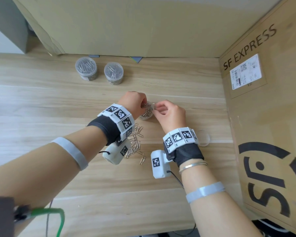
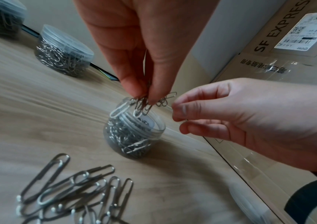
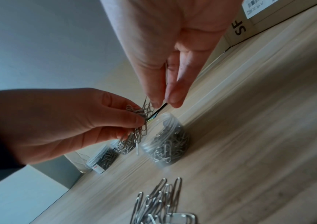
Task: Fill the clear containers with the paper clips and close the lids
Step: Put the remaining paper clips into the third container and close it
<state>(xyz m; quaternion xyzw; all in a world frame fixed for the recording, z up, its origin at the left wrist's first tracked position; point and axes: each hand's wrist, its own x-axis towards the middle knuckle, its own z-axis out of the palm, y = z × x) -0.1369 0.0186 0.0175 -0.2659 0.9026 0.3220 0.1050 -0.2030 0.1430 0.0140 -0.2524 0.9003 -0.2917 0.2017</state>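
Note:
An open clear container (image 1: 145,116) (image 2: 134,133) (image 3: 167,144), mostly full of silver paper clips, stands on the wooden table (image 1: 58,100). Just above its mouth my left hand (image 1: 140,104) (image 2: 144,94) (image 3: 136,119) pinches a tangled bunch of paper clips (image 2: 144,104) (image 3: 132,136) that hangs down toward the opening. My right hand (image 1: 158,108) (image 2: 179,115) (image 3: 163,102) is close beside it, thumb and forefinger pinching a single thin clip at the edge of the bunch. A pile of loose paper clips (image 1: 135,142) (image 2: 73,194) (image 3: 159,201) lies nearer to me, under my left wrist.
Two lidded containers (image 1: 86,68) (image 1: 113,72) full of clips stand at the back. A clear lid (image 1: 204,138) lies on the table right of my right wrist. A large SF Express carton (image 1: 266,100) walls the right side; another cardboard box (image 1: 126,26) stands behind.

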